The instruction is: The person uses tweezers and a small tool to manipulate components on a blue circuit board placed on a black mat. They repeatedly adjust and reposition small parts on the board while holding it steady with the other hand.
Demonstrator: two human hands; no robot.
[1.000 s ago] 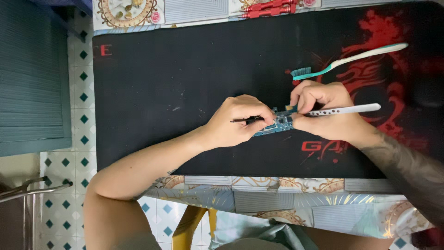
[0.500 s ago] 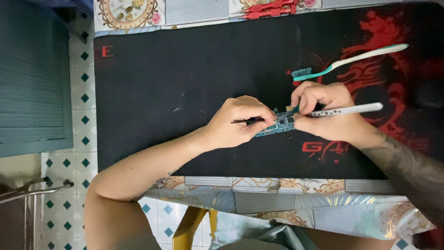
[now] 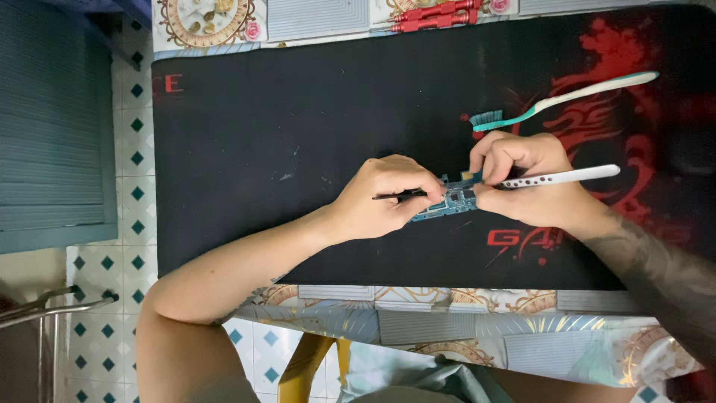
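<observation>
A small blue circuit board [image 3: 450,201] lies on the black desk mat [image 3: 298,134], pinned between both hands. My left hand [image 3: 384,198] is closed around thin black tweezers [image 3: 399,195], whose tips point at the board. My right hand [image 3: 526,185] grips a white pen-shaped tool [image 3: 567,177] with small holes along its shaft; the tool's tip, hidden by my fingers, is at the board's right end. My fingers cover part of the board.
A teal and white toothbrush [image 3: 567,97] lies on the mat just above my right hand. A red tool [image 3: 436,15] rests at the table's far edge. The patterned tablecloth [image 3: 447,313] shows below the mat. A teal cabinet [image 3: 52,127] stands to the left.
</observation>
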